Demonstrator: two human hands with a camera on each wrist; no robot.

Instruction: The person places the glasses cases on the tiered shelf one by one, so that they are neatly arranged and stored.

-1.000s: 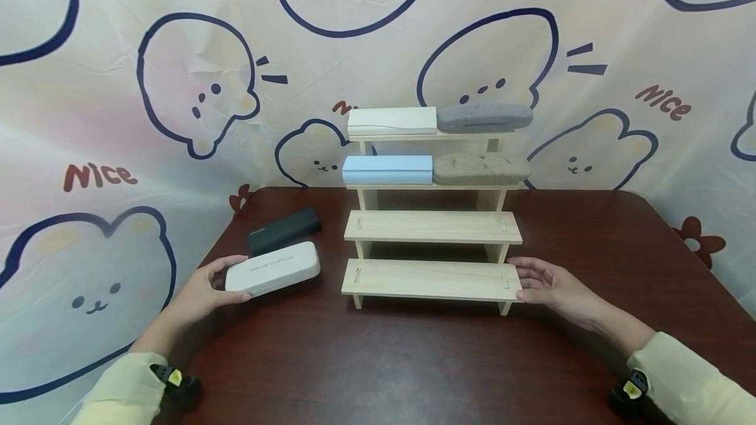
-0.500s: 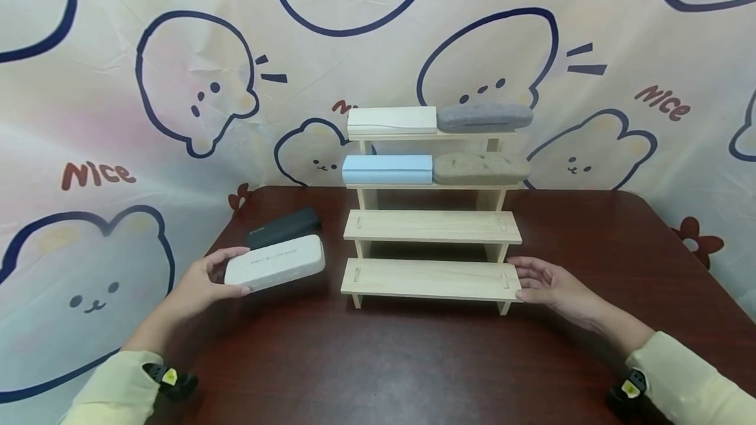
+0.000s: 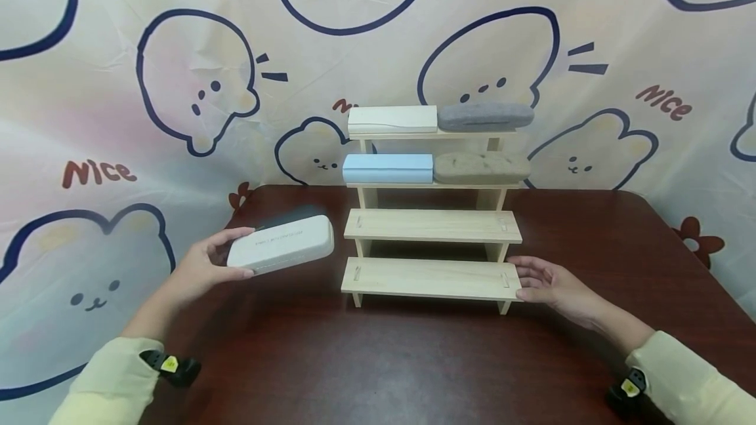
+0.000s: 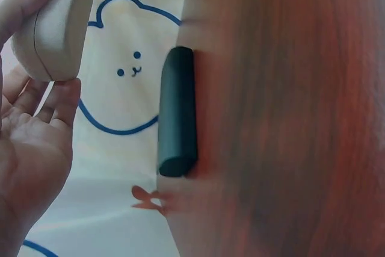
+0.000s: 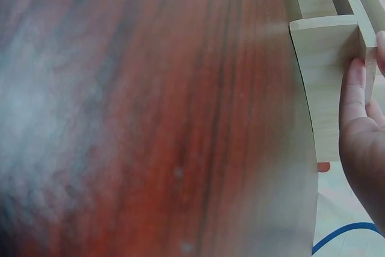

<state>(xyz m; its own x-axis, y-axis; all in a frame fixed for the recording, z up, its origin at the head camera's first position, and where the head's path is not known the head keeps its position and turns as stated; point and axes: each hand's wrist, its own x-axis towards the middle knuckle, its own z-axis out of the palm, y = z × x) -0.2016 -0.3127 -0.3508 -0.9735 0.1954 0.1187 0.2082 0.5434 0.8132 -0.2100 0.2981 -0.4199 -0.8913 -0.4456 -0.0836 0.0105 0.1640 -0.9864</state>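
Note:
My left hand [image 3: 203,267] grips one end of a white glasses case [image 3: 282,245] with printed lettering, thumb on the near side and fingers on the far side. The case hangs above the table, tilted up to the right. Behind it a dark glasses case [image 4: 178,112] lies on the table, mostly covered in the head view. A stepped wooden display rack [image 3: 431,279] stands to the right. At the right end of its lowest shelf, my right hand [image 3: 558,292] pinches the board between thumb and fingers, as the right wrist view [image 5: 364,142] also shows.
On the rack's top shelf sit a white case [image 3: 392,119] and a grey felt case [image 3: 485,117]. One shelf down are a light blue case [image 3: 387,168] and an olive case [image 3: 481,168]. A patterned curtain [image 3: 366,64] hangs behind the brown table [image 3: 378,359].
My left hand has raised the white glasses case and carried it slightly right and away from me, over the dark case. The right hand stays at the rack.

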